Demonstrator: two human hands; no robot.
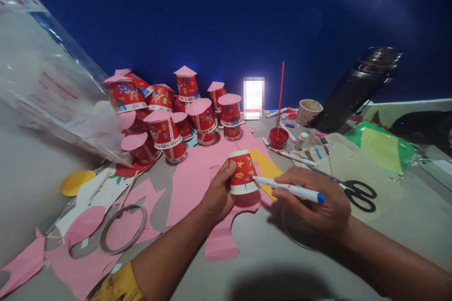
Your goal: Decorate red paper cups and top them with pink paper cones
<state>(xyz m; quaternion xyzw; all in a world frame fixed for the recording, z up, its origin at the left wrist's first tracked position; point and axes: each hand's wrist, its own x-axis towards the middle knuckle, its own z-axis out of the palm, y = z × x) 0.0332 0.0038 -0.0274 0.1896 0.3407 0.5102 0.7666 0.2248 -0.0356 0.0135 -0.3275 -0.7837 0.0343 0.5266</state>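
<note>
Upside down in my left hand [219, 193] is a red paper cup [243, 174] with a white rim, gold stars and cloud patterns. A short blue line shows on its side near the rim. My right hand [314, 202] grips a white marker [289, 189] with a blue end, its tip touching or very near the cup beside the blue line. Beneath both hands lie cut sheets of pink paper [190, 188] and a piece of yellow-orange paper [268, 164].
Several red cups with pink cone tops [199, 115] stand stacked at the back left, beside a plastic bag [52, 70]. A roll of tape [123, 229] lies front left. On the right are scissors [360, 195], a red paint pot [278, 137], a patterned cup [309, 113] and a black flask [353, 89].
</note>
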